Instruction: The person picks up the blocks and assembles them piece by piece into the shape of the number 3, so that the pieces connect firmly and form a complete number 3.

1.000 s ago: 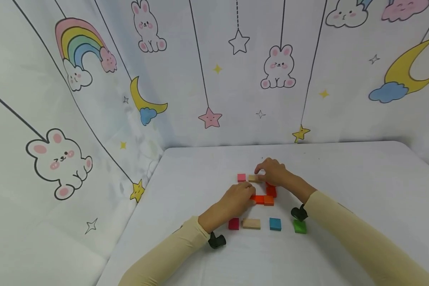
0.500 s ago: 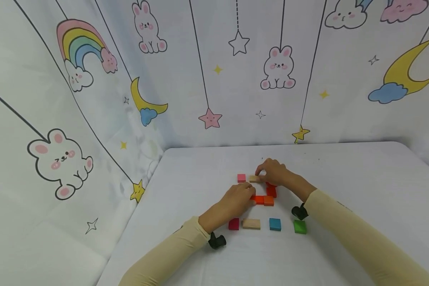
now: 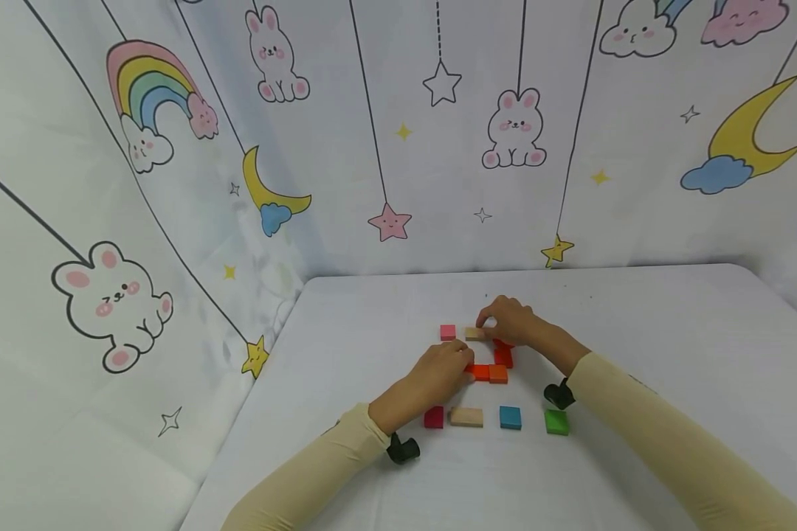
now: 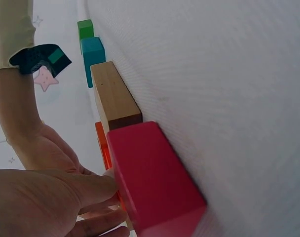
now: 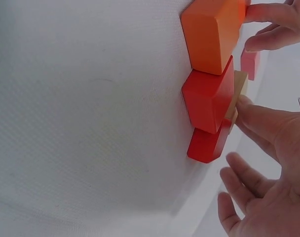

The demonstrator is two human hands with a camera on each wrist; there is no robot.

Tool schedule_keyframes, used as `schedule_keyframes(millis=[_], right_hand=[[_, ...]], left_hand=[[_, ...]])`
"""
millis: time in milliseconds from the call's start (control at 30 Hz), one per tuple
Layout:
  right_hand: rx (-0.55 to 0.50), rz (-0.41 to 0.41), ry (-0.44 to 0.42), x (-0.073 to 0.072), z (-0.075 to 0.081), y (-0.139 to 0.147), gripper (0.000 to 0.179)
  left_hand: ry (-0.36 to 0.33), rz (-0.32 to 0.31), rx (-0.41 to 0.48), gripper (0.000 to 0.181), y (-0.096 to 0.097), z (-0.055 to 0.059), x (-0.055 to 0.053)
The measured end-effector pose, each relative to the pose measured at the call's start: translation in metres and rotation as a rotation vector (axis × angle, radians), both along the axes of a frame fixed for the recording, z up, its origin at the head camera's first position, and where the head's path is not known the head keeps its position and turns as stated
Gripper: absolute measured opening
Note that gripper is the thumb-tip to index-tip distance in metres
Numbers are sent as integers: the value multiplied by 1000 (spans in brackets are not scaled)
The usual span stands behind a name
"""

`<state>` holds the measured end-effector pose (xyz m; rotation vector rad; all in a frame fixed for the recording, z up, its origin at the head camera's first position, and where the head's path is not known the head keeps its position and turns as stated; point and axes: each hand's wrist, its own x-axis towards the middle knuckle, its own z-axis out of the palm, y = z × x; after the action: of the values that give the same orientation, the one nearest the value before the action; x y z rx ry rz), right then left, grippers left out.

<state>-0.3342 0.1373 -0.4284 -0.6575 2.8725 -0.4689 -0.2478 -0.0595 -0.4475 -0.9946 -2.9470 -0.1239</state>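
Wood block [image 3: 474,334] pinched by right hand [image 3: 508,322], right of frame centre, looks light, rigid; grip opposite faces. Left hand [image 3: 438,372] pinches orange-red block [image 3: 480,372].

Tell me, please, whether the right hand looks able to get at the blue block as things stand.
Probably yes: nothing lies on the blue block, and gaps separate it from the near wooden block and the green block. The right hand would likely need to leave the far wooden block first.
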Motion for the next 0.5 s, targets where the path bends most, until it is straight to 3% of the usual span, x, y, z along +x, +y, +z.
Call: schedule_keyframes(millis=[500], right_hand=[[6, -15, -8, 4, 1, 2, 22]], left_hand=[[12, 4, -6, 23, 0, -1, 0]])
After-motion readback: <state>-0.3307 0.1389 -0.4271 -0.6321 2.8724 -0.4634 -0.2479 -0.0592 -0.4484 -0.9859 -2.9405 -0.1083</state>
